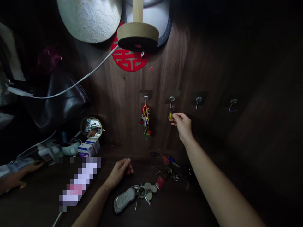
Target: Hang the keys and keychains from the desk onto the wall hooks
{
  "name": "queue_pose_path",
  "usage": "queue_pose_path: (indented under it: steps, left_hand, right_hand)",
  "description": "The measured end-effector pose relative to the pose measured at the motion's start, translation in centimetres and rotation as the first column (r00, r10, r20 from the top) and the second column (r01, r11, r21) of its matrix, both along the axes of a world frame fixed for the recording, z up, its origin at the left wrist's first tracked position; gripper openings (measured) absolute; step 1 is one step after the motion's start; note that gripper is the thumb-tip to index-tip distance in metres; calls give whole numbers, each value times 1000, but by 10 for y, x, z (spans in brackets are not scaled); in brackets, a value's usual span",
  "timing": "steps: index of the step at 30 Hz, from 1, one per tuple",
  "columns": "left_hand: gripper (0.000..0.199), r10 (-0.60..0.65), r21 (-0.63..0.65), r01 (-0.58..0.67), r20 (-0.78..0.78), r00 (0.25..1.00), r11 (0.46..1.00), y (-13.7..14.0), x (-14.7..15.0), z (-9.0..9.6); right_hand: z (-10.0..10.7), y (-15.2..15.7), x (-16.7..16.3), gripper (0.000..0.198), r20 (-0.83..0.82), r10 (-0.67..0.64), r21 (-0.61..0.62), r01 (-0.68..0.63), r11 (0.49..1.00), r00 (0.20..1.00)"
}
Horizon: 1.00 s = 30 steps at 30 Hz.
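Note:
My right hand point(181, 123) is raised to the wall, thumb and fingers pinching a small yellow tag point(170, 114) just below the second metal hook point(172, 101). The tag appears apart from the hook. On the first hook point(145, 97) hangs a bunch of keys with braided red, yellow and green cords point(146, 121). My left hand point(119, 171) is low over the dark tabletop, its fingers curled in; nothing shows in them. Nearby lie a grey key fob point(124, 200) with a ring of keys and round discs point(143, 191), and a dim heap of keys point(171, 173) with a red tag point(160, 182).
Two more hooks point(199, 102) point(233, 105) are on the wall. A lamp-like round wooden piece point(138, 31) hangs above, with a white cable point(92, 72). At left are a black bag point(56, 97), a round mirror point(92, 128), small boxes point(88, 148) and another person's hand point(22, 176).

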<state>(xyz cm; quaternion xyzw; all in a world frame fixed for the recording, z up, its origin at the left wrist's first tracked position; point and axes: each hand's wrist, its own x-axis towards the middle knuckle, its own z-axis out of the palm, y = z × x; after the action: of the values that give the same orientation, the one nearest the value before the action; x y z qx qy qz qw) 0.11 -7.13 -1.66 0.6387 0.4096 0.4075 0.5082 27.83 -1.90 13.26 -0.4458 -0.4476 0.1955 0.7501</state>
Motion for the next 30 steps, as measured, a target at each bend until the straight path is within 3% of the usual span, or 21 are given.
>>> queue_pose_path:
  steps: [5, 13, 21, 25, 30]
  left_hand:
    - [45, -13, 19, 13, 0, 1000, 1000, 0, -2, -1]
    - [44, 2, 25, -2, -8, 1000, 1000, -1, -2, -1]
    - [44, 24, 47, -22, -33, 999, 999, -3, -1, 0]
    - [44, 42, 59, -39, -58, 997, 998, -7, 1, 1]
    - [42, 23, 9, -23, -96, 995, 1000, -6, 4, 4]
  right_hand:
    - [-28, -18, 0, 25, 25, 20, -68, -18, 997, 999]
    - [-93, -57, 0, 34, 150, 127, -295, -78, 952, 980]
    - [-139, -86, 22, 31, 343, 121, -338, 2, 941, 932]
    - [-154, -94, 29, 28, 475, 108, -350, 75, 934, 873]
    - [-159, -98, 29, 25, 675, 163, -386, 156, 909, 720]
